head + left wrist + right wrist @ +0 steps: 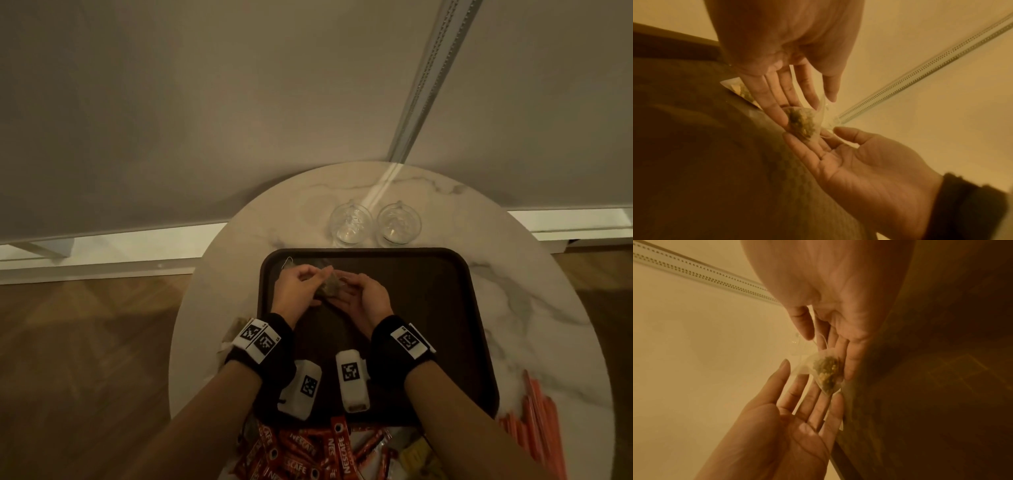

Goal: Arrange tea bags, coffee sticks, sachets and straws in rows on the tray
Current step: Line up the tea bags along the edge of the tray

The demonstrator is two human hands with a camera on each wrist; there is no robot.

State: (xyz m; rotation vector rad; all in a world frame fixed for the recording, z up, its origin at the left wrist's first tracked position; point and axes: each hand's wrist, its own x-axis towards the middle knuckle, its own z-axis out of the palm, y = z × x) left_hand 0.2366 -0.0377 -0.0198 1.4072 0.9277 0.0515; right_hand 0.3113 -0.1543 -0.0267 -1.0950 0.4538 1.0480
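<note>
Nearest the camera, below the tray's [479, 342] near edge: red coffee sticks [298, 448] heaped on the counter [548, 291], pale and yellowish sachets [407, 452] among them to the right. Left of the tray, partly hidden under the left wrist band: a beige packet, kind not discernible. At the tray's far left corner: a flat tea bag [301, 265] with a thin string loop, lying on the tray floor. Just right of it, left hand [296, 291] [789, 53] [774, 423] raised over the tray, palm turned inward, fingers [774, 104] nearly straight and slightly spread, tips touching the mesh tea bag [330, 286] [802, 124] [826, 369]. Mesh tea bag at tray centre-left, between both hands, above the tray floor; translucent, pyramid-like, greenish-yellow leaf visible inside, string running up toward the right hand's thumb. Right hand [366, 294] [869, 164] [838, 288] directly right of the bag, palm inward, fingers [851, 363] extended and supporting the bag's far side; thumb beside the string, whether pinching it not discernible. Right half of the tray floor dark and bare. Beyond the tray's far edge, centre-right: two clear glass cups [375, 222] side by side on the counter. Right of the tray's near corner: orange straws [534, 418] bundled along the counter edge.
</note>
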